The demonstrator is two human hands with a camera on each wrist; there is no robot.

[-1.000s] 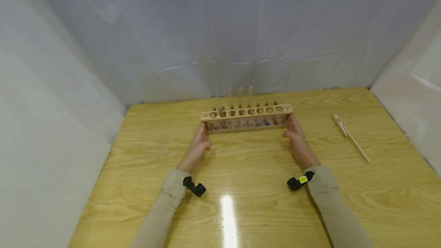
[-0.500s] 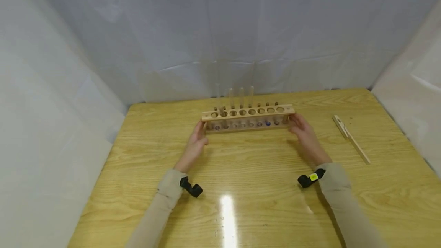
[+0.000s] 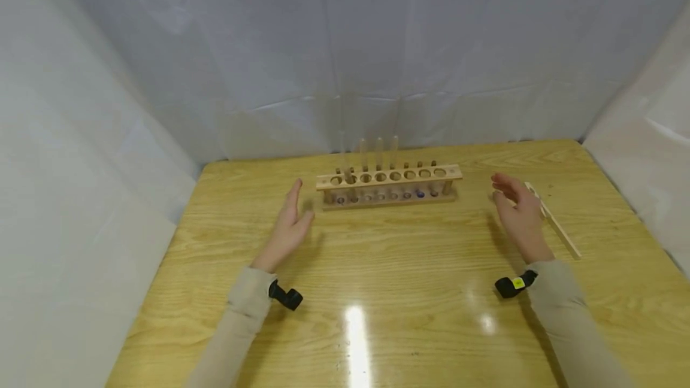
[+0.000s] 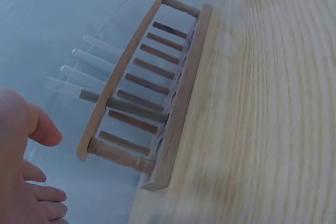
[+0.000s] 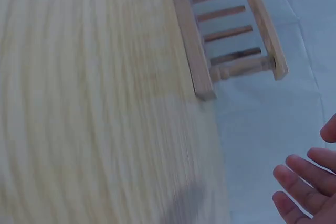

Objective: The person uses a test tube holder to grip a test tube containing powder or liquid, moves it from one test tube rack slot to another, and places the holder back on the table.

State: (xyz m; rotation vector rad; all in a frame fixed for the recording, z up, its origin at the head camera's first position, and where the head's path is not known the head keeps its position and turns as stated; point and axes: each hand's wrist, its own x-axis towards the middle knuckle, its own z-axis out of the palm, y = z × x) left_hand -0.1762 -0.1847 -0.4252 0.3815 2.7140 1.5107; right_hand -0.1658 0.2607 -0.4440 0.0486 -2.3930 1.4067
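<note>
A wooden test tube rack (image 3: 389,178) stands near the table's back edge. Several clear test tubes (image 3: 380,151) rise at its rear, and another tube (image 4: 94,94) stands through a hole close to the left end, its lower part darker. My left hand (image 3: 283,232) hovers left of the rack with fingers extended, apart from it. Off the rack's right end, my right hand (image 3: 521,220) is raised with loosely bent fingers and holds nothing. Behind that hand lies a wooden test tube clamp (image 3: 563,235), its upper part partly covered from view.
The wood-grain table (image 3: 399,256) spans the lower view. White sheeting (image 3: 356,47) hangs behind it and on both sides. Each sleeve cuff carries a black wrist camera (image 3: 286,296). A bright light reflection crosses the front of the table.
Both hands have come away from the rack's ends, the left hand toward the left and the right hand farther right, near the clamp. The rack stays where it was.
</note>
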